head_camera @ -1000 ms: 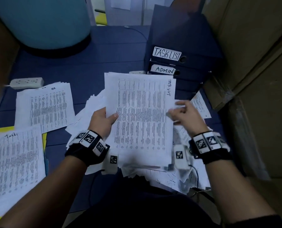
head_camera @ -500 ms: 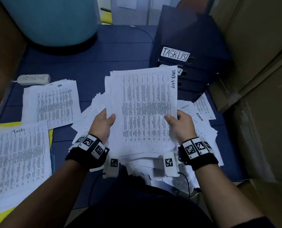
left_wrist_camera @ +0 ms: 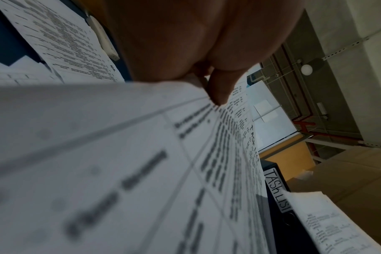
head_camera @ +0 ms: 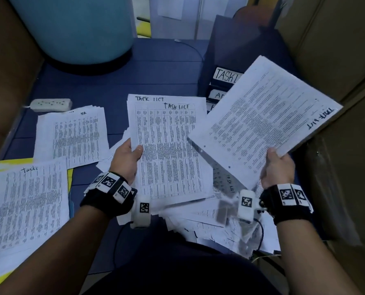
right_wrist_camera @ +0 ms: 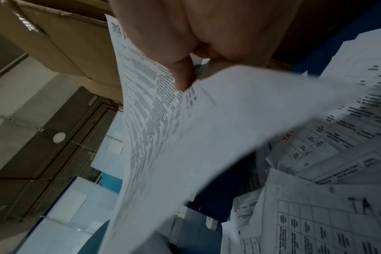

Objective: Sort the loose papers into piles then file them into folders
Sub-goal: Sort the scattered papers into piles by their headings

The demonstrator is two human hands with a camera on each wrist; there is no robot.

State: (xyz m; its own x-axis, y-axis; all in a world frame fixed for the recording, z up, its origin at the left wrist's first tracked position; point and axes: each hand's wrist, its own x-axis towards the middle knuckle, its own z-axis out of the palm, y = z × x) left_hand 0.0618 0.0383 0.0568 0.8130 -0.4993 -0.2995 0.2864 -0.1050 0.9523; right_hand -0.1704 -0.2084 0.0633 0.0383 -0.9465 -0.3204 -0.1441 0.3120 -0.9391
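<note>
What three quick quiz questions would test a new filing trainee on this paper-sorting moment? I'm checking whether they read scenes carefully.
1. True or false: the right hand holds a sheet lifted off to the right, apart from the stack in the left hand.
2. What is handwritten on top of the pile lying beside the power strip?
3. The top binder label reads: A) HR B) TASK LIST C) PAYROLL

Key: 1 true; 2 HR; 3 B
</note>
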